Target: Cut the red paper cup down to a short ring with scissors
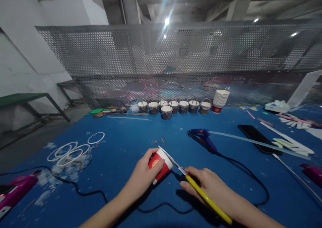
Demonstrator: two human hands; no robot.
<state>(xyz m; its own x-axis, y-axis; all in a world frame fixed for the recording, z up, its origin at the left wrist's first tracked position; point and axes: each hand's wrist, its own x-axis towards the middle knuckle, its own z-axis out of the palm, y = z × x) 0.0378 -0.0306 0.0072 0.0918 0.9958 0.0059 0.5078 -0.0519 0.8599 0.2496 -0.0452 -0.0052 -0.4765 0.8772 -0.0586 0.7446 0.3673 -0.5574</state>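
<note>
My left hand [145,170] is closed around a red and white paper cup [166,167], which it holds tilted above the blue table. The thumb lies across the cup's printed side. My right hand [205,184] grips yellow-handled scissors [201,192]. Their metal blades reach up and left and lie along the cup's white rim; whether the rim is cut there I cannot tell. Beyond and to the right of the hands lies a blue glue gun [203,137] with a long clear glue stick in its back.
Several thin white rings [67,152] lie at left, near a magenta tool [17,191] with a black cord. Small buckets [166,112] and stacked paper cups [220,100] line the back before a perforated metal screen [151,53]. A phone [256,137] and scraps are at right.
</note>
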